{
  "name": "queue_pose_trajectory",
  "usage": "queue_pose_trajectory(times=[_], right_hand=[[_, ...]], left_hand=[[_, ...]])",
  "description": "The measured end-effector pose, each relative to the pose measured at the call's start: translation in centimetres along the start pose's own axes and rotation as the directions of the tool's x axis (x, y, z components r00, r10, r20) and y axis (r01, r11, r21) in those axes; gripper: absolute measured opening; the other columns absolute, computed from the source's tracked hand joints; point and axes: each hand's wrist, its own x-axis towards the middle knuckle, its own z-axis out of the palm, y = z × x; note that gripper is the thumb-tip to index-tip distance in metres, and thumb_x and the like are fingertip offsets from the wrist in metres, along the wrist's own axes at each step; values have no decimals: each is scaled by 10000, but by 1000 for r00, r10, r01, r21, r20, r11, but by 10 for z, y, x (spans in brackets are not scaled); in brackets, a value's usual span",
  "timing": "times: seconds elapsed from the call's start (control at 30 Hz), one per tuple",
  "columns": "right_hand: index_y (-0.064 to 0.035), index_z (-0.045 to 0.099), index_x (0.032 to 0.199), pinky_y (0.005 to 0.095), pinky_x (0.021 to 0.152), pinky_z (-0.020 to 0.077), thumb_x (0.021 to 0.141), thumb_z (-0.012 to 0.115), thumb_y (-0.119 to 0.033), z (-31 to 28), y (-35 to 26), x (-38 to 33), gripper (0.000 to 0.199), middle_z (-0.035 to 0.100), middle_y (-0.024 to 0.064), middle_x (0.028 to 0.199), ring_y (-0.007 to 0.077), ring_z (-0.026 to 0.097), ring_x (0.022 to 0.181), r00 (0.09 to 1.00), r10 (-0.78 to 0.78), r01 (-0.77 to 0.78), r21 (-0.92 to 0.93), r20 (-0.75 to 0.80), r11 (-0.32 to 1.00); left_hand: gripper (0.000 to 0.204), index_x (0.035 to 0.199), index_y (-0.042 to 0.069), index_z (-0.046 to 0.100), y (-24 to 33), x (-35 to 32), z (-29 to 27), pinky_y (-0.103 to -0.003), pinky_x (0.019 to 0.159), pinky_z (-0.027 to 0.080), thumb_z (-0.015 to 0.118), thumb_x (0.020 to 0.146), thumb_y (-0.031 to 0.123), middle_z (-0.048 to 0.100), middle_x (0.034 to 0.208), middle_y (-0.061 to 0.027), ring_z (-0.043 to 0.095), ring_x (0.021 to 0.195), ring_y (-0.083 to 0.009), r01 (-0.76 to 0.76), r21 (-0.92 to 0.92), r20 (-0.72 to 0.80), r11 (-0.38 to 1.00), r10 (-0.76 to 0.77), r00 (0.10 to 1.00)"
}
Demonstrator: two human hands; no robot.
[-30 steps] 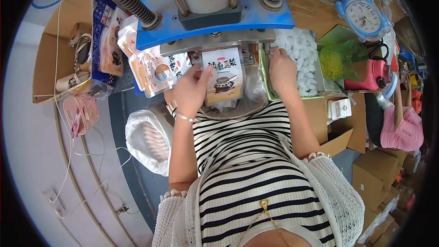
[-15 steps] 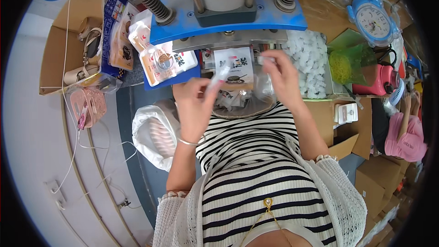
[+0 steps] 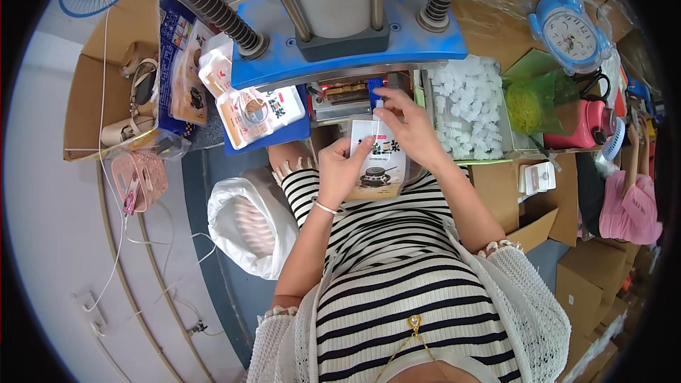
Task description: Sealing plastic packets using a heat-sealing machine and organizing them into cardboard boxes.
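Note:
My left hand (image 3: 339, 170) grips a flat printed pouch (image 3: 377, 170) by its left side, thumb across the front. The pouch is white above and tan below, with a dark pot picture, and stands upright before my lap. At its top edge, my right hand (image 3: 415, 131) pinches a small white plastic piece (image 3: 379, 105), partly hidden by the fingers. Just beyond both hands is the open front of a press (image 3: 347, 60) with a blue plate, where a metal fixture (image 3: 344, 99) and a blue part show.
A tray of small white plastic pieces (image 3: 467, 110) stands right of the press. More printed pouches (image 3: 259, 117) lie on a blue surface at left. A white sack (image 3: 248, 223) sits on the floor. A blue clock (image 3: 571, 32) and a pink appliance (image 3: 582, 124) are at right.
The pouch has come up and nearer, into my left hand. Both hands have drawn together at its top, and the fixture inside the press now shows.

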Motion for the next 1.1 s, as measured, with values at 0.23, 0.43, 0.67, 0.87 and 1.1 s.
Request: queue_pose_trajectory(times=[0.23,0.43,0.67,0.87,1.1], right_hand=[[-26,614,997,402,693,502,886,588,-122,-43,7,-1,149,644,141,969,325,635,844,949,-202,-4,-648,-243,761],[-37,613,932,442,668,497,859,577,-117,-51,42,-9,114,641,144,935,365,628,826,972,-56,-178,-866,-230,468],[-34,618,965,355,696,514,775,586,-43,-59,28,-3,193,654,130,910,281,637,797,966,-156,-63,-776,-205,628],[-32,619,1010,294,726,489,850,580,-60,-70,51,-8,168,634,72,870,191,604,788,950,34,-85,-153,-309,984],[-33,621,1020,249,785,458,950,533,-110,-59,15,-17,136,589,9,939,116,567,878,894,344,-213,404,-287,890]], left_hand=[[287,904,-28,700,-6,49,-23,-203,554,412,713,871,257,647,719,19,517,634,-24,28,36,-91,999,-24,996],[304,1023,-17,670,56,38,-36,-333,697,510,701,850,231,711,914,-85,668,803,-256,34,813,-82,581,57,995],[499,1238,71,565,-15,14,-64,-404,859,462,716,796,248,550,1268,-148,513,1134,-391,-86,995,22,58,692,722],[294,1046,61,638,-20,17,-81,-407,778,480,719,794,189,624,1018,-134,580,927,-364,-216,944,-27,251,709,705],[103,826,19,659,32,8,-84,-317,615,465,724,795,92,613,759,-83,578,640,-234,-202,890,-204,409,753,626]])
